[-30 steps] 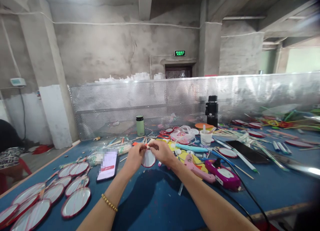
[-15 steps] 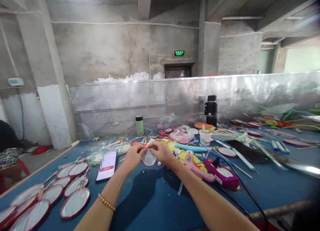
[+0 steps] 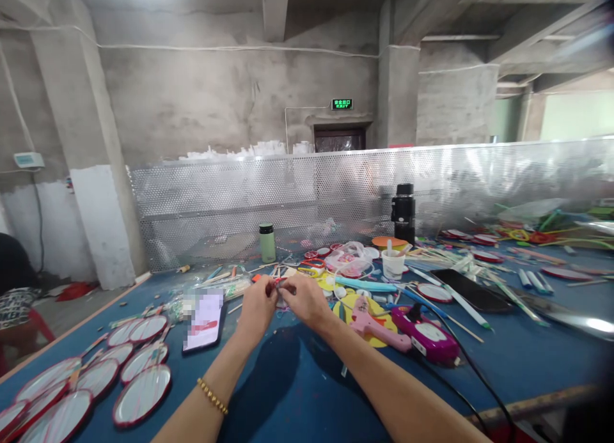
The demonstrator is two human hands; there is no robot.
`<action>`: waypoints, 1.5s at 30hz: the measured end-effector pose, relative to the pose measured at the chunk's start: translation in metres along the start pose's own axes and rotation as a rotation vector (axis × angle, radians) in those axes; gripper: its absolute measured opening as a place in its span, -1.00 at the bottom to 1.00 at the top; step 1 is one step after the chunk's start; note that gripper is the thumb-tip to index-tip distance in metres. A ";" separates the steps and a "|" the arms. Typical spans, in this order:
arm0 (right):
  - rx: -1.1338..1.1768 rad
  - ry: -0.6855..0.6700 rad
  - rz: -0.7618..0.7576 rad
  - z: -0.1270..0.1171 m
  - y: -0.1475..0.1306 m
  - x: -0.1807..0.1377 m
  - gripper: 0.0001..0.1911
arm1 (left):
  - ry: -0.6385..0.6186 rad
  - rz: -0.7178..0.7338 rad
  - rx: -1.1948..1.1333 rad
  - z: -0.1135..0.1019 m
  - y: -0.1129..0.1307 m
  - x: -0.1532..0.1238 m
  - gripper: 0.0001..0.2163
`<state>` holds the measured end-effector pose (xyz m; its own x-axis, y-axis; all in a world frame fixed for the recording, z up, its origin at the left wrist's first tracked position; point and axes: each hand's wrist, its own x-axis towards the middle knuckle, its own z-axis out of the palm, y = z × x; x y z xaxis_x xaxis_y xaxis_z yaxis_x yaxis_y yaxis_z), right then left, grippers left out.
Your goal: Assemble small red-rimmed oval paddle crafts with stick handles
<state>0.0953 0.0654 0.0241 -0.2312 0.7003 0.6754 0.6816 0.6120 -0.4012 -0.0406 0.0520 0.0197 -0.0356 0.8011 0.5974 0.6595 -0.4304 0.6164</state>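
Observation:
My left hand [image 3: 256, 309] and my right hand [image 3: 303, 300] meet over the blue table [image 3: 297, 392], fingers pinched together on a small red-rimmed round fan piece [image 3: 281, 288] that is almost hidden between them. Only a bit of red and white shows at the fingertips. A gold bead bracelet [image 3: 212, 396] sits on my left wrist. A phone [image 3: 204, 318] with a lit screen lies just left of my left hand. A pink glue gun [image 3: 371, 321] lies right of my right hand.
Several finished red-rimmed oval fans [image 3: 96, 379] lie at the left front. A purple device [image 3: 426, 341] with a black cable, a black phone [image 3: 472, 289], a white cup [image 3: 393, 264], a green bottle [image 3: 267, 242] and a black flask [image 3: 403, 213] stand among scattered sticks. A perforated metal screen [image 3: 336, 187] backs the table.
Both hands have drawn closer together. The white round fan face that showed between them is now turned or covered and nearly out of sight.

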 end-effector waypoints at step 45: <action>0.135 0.161 0.244 0.002 0.000 0.006 -0.90 | -0.075 0.151 0.386 0.003 0.012 -0.011 -0.81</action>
<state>0.0925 0.0704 0.0266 0.0482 0.7720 0.6338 0.6026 0.4836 -0.6348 -0.0298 0.0394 0.0196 0.1283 0.7752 0.6185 0.8864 -0.3693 0.2791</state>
